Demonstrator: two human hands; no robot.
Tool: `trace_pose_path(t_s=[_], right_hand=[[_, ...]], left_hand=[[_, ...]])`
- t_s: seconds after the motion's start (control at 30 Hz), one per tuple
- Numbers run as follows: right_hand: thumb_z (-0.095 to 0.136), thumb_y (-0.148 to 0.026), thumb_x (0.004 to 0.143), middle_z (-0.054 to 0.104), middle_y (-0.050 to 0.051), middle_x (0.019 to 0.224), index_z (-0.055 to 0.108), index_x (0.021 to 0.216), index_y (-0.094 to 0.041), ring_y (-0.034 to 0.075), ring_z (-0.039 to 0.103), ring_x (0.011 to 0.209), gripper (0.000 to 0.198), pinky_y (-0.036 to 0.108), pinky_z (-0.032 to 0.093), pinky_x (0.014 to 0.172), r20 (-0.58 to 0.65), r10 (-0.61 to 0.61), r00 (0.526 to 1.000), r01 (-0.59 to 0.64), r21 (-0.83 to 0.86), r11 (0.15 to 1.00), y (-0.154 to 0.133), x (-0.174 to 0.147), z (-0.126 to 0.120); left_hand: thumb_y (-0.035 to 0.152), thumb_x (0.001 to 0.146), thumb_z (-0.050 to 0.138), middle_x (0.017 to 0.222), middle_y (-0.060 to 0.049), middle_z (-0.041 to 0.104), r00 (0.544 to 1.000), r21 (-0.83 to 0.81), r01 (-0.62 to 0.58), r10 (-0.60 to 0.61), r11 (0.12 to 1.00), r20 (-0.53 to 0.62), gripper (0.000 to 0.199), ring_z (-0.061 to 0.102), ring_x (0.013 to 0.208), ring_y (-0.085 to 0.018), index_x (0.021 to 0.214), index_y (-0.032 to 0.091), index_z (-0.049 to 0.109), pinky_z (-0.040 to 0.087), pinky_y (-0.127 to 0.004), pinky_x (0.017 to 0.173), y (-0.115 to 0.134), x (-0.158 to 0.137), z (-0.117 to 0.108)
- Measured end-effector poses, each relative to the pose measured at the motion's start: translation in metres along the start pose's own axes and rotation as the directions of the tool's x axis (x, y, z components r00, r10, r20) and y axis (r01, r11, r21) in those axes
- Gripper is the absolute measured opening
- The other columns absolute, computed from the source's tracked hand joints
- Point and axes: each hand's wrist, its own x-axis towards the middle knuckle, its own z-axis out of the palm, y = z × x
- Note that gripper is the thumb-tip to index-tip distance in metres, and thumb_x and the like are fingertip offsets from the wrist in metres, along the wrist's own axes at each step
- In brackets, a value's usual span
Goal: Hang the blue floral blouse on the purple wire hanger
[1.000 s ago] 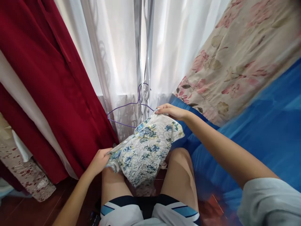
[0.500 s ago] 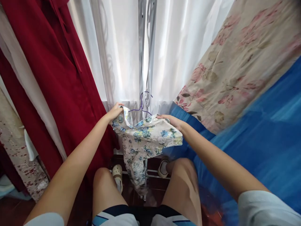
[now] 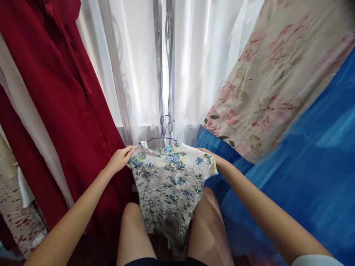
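Purple hanger point(image 3: 162, 136) at the neckline of a blue-floral short-sleeved blouse point(image 3: 168, 184), spread between and beyond the knees point(image 3: 131, 218), with both shoulders apparently already over the hanger's arms. Left hand point(image 3: 120, 159) pinched closed on one shoulder; right hand point(image 3: 216, 158) mostly behind the other, grip impossible to tell. Not yet let go at left, creases unsmoothed, hook contact with the grey uprights point(image 3: 158, 55) unclear.

Both arms point(image 3: 80, 205) reach forward, hands point(image 3: 121, 159) well apart.

Red fabric point(image 3: 69, 92) hung left of the white curtains point(image 3: 191, 66); pink-flowered cloth point(image 3: 277, 81) hung right, beside blue fabric point(image 3: 307, 162)
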Motion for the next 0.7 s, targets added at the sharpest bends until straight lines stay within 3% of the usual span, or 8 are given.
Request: trace_pose_path(t_s=[0.07,0.13,0.23,0.33,0.4,0.47,0.6,0.7], right_hand=[[0.054,-0.070,0.081,0.075,0.009,0.090,0.071,0.096,-0.020,0.027,0.071,0.080,0.055,0.038,0.057,0.076,-0.073,0.019,0.997,-0.014,0.064,0.998,-0.002,-0.016,-0.008],[0.047,-0.073,0.084,0.074,0.010,0.099,0.070,0.105,-0.021,0.029,0.070,0.092,0.061,0.039,0.056,0.081,-0.169,0.005,0.986,0.010,0.090,0.996,-0.004,-0.030,-0.006],[0.060,-0.062,0.084,0.071,0.006,0.114,0.066,0.117,-0.026,0.027,0.062,0.111,0.050,0.035,0.051,0.092,-0.385,-0.200,0.901,0.181,-0.086,0.980,-0.005,-0.042,0.011],[0.065,-0.058,0.082,0.070,0.004,0.093,0.069,0.095,-0.023,0.022,0.062,0.087,0.037,0.029,0.049,0.075,-0.488,-0.411,0.770,0.277,-0.325,0.904,-0.004,-0.042,0.025],[0.063,-0.060,0.083,0.057,0.000,0.064,0.059,0.069,-0.021,0.016,0.049,0.060,0.042,0.027,0.040,0.055,-0.478,-0.436,0.763,0.276,-0.368,0.888,-0.004,-0.039,0.026],[0.062,-0.062,0.083,0.041,-0.003,0.053,0.047,0.058,-0.022,0.012,0.034,0.050,0.049,0.027,0.028,0.047,-0.467,-0.415,0.781,0.276,-0.339,0.899,-0.007,-0.038,0.022],[0.063,-0.063,0.080,0.036,-0.004,0.052,0.042,0.057,-0.022,0.012,0.027,0.048,0.051,0.027,0.023,0.046,-0.522,-0.391,0.758,0.317,-0.229,0.920,-0.022,-0.037,0.014],[0.064,-0.062,0.080,0.036,-0.003,0.053,0.044,0.057,-0.021,0.011,0.028,0.050,0.051,0.027,0.023,0.047,-0.537,-0.439,0.720,0.360,-0.252,0.898,-0.046,-0.028,0.018]], left_hand=[[0.045,0.094,0.046,0.113,-0.004,0.071,0.998,0.112,-0.061,0.057,0.992,0.040,0.043,0.065,0.098,-0.027,0.129,0.027,0.061,0.045,-0.032,0.089,0.001,-0.008,-0.004],[0.041,0.094,0.047,0.119,-0.005,0.069,0.994,0.115,-0.110,0.106,0.987,0.036,0.044,0.065,0.104,-0.027,0.134,0.027,0.058,0.046,-0.033,0.092,0.007,-0.006,-0.001],[0.035,0.092,0.049,0.128,-0.006,0.065,0.989,-0.026,-0.148,0.147,0.989,-0.028,0.043,0.059,0.117,-0.026,0.132,0.021,0.059,0.043,-0.033,0.102,0.027,0.008,0.015],[0.034,0.094,0.047,0.131,-0.007,0.063,0.977,-0.088,-0.207,0.202,0.974,-0.061,0.040,0.057,0.121,-0.025,0.129,0.022,0.061,0.042,-0.035,0.104,0.053,0.026,0.027],[0.032,0.094,0.048,0.139,-0.008,0.057,0.956,-0.090,-0.291,0.288,0.952,-0.048,0.035,0.052,0.126,-0.026,0.123,0.022,0.064,0.042,-0.036,0.103,0.067,0.036,0.029],[0.032,0.093,0.050,0.142,-0.009,0.053,0.951,-0.115,-0.307,0.308,0.945,-0.011,0.035,0.053,0.125,-0.027,0.124,0.022,0.062,0.044,-0.037,0.101,0.073,0.043,0.029],[0.039,0.092,0.052,0.126,-0.011,0.064,0.986,-0.295,-0.144,0.162,0.945,0.038,0.047,0.063,0.106,-0.024,0.135,0.020,0.052,0.049,-0.034,0.091,0.064,0.047,0.026],[0.047,0.089,0.057,0.108,-0.010,0.070,0.996,-0.324,-0.084,0.074,0.942,-0.043,0.044,0.065,0.095,-0.023,0.118,0.015,0.063,0.050,-0.029,0.080,0.049,0.044,0.017]])
